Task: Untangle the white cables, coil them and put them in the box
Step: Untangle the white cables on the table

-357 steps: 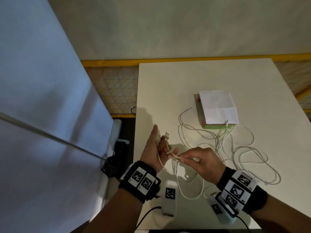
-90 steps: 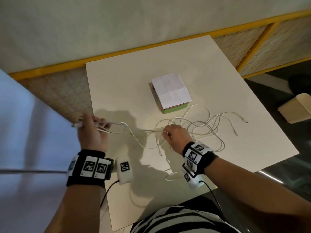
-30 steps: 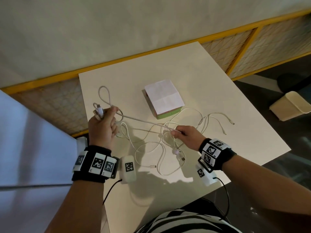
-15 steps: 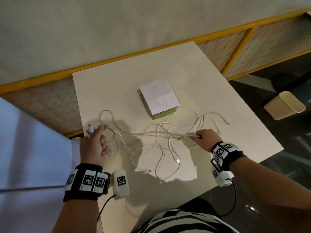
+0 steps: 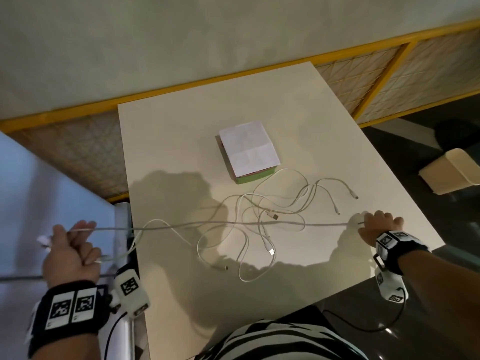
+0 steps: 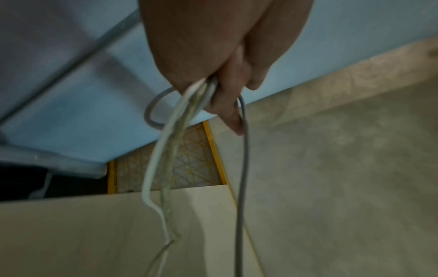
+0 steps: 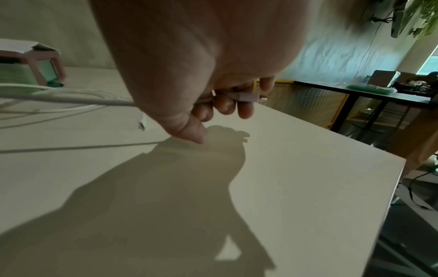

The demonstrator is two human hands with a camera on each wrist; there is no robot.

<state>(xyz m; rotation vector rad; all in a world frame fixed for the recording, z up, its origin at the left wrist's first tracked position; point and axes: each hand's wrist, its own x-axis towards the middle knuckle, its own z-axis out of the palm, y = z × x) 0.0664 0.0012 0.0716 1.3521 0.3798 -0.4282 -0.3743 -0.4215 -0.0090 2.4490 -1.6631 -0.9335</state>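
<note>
One white cable (image 5: 223, 224) is stretched taut across the table between my two hands. My left hand (image 5: 71, 252) is off the table's left edge and grips several cable strands (image 6: 180, 112), with a plug end poking out behind it. Near the table's right edge my right hand (image 5: 378, 226) pinches the cable's other end; its plug (image 7: 246, 97) shows between my fingers. Under the taut cable lie the remaining white cables (image 5: 259, 222), loosely tangled with loose plugs. The box (image 5: 248, 152), green-sided and covered by a white sheet, stands behind them.
The white table (image 5: 181, 126) ends just right of my right hand and just right of my left hand. A blue-grey panel (image 5: 39, 178) stands on the left. On the floor to the right is a beige bin (image 5: 452, 175). Yellow-framed mesh runs behind.
My hands have moved far apart, left hand off the table's left edge and right hand toward the right edge, pulling one cable straight and taut out of the tangle.
</note>
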